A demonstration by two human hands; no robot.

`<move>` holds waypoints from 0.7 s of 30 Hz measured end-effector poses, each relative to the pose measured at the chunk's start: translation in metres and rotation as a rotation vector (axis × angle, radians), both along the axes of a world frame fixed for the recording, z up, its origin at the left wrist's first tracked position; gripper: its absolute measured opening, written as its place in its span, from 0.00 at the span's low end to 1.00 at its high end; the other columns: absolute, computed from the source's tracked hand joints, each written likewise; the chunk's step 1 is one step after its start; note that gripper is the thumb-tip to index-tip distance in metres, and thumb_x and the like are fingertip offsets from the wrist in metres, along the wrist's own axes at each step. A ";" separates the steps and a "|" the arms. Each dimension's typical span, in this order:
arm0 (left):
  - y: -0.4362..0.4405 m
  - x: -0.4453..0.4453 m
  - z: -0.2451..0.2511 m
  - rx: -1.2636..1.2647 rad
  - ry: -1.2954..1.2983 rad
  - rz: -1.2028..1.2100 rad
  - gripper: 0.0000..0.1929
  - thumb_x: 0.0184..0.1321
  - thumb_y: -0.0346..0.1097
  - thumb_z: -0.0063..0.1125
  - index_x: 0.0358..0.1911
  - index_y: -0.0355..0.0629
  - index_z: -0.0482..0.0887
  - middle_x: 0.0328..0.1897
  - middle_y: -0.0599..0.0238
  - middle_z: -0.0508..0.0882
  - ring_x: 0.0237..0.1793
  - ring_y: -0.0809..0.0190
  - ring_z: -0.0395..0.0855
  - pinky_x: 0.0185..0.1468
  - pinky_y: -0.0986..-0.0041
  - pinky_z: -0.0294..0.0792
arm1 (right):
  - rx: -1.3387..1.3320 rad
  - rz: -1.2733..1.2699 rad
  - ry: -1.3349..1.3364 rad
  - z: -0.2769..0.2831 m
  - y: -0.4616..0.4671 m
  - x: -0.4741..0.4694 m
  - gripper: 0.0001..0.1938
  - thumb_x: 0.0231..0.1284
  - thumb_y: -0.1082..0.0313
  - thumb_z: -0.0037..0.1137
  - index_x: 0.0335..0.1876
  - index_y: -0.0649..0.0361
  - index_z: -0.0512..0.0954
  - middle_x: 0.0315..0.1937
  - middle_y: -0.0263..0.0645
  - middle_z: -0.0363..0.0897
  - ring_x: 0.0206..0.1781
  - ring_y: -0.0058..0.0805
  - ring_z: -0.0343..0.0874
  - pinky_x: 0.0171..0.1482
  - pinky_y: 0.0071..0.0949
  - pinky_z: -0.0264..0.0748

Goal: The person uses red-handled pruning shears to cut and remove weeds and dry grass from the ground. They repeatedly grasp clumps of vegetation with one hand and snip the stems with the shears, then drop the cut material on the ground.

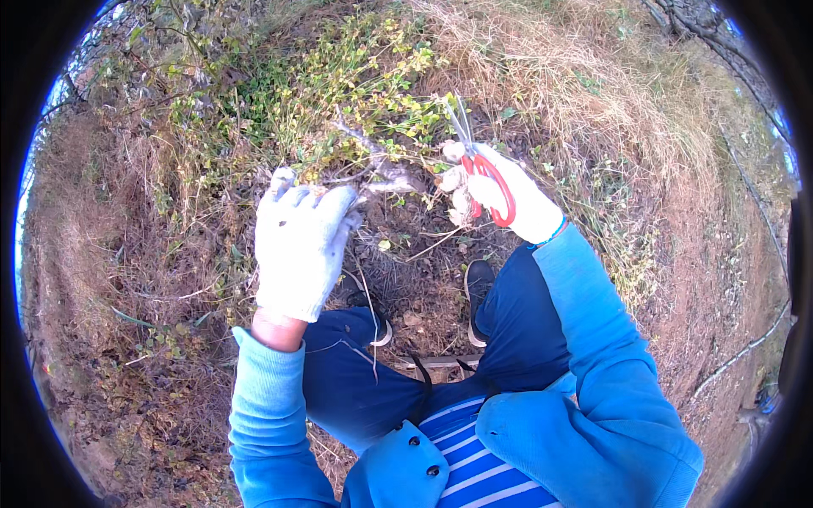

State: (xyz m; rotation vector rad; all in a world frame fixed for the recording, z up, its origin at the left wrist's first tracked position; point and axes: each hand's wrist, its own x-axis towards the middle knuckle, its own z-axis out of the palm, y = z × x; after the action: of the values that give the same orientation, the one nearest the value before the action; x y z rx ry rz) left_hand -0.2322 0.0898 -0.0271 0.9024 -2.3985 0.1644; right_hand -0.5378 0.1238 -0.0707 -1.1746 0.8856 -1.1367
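My right hand, in a white knit glove, holds red-handled scissors with the blades pointing up and away from me, slightly apart. Several pale, dirty-looking fingertips or round clumps show by the handles; I cannot tell which. At the left is my left hand, also gloved in white, its back towards the camera and its fingers curled. Dry plant bits and a thin stalk show by its fingers, but what lies under the palm is hidden. Between the hands a grey woody stub rises from the soil.
Green and yellowing leafy plants grow beyond my hands. Dry grass covers the upper right. My dark shoes stand apart on the littered soil, my knees bent either side. Bare branches lie along the right, others hang at the upper corners.
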 end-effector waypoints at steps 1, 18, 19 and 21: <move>-0.002 -0.019 -0.006 -0.066 -0.035 -0.007 0.16 0.52 0.30 0.65 0.47 0.49 0.85 0.34 0.64 0.84 0.44 0.53 0.83 0.68 0.53 0.67 | -0.040 0.000 0.082 0.012 0.007 0.006 0.33 0.67 0.54 0.66 0.72 0.63 0.68 0.52 0.34 0.78 0.44 0.21 0.79 0.47 0.25 0.76; 0.013 -0.068 -0.029 -0.210 0.331 0.067 0.17 0.51 0.34 0.73 0.45 0.46 0.86 0.46 0.63 0.86 0.52 0.51 0.82 0.59 0.51 0.70 | -0.049 -0.850 0.654 -0.022 0.062 -0.191 0.26 0.68 0.70 0.64 0.68 0.65 0.68 0.50 0.38 0.80 0.45 0.23 0.83 0.37 0.25 0.81; 0.010 -0.063 -0.031 -0.130 0.408 0.084 0.15 0.52 0.32 0.72 0.45 0.46 0.87 0.45 0.62 0.87 0.50 0.51 0.83 0.57 0.53 0.72 | 0.042 -0.905 0.828 -0.024 0.074 -0.224 0.31 0.67 0.66 0.66 0.71 0.66 0.66 0.54 0.40 0.80 0.46 0.25 0.83 0.43 0.25 0.82; 0.005 -0.055 -0.036 -0.043 0.501 0.150 0.12 0.54 0.32 0.72 0.42 0.44 0.88 0.42 0.59 0.88 0.46 0.51 0.85 0.52 0.61 0.75 | 0.074 -1.080 1.345 -0.036 0.092 -0.275 0.36 0.62 0.57 0.71 0.71 0.62 0.67 0.53 0.48 0.84 0.48 0.40 0.85 0.55 0.36 0.79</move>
State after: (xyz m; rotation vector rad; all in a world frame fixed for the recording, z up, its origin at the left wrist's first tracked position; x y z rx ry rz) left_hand -0.2876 0.0944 -0.0632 0.9714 -1.8609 0.0379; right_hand -0.8129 0.2156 -0.1068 -1.3603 2.7946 -0.9460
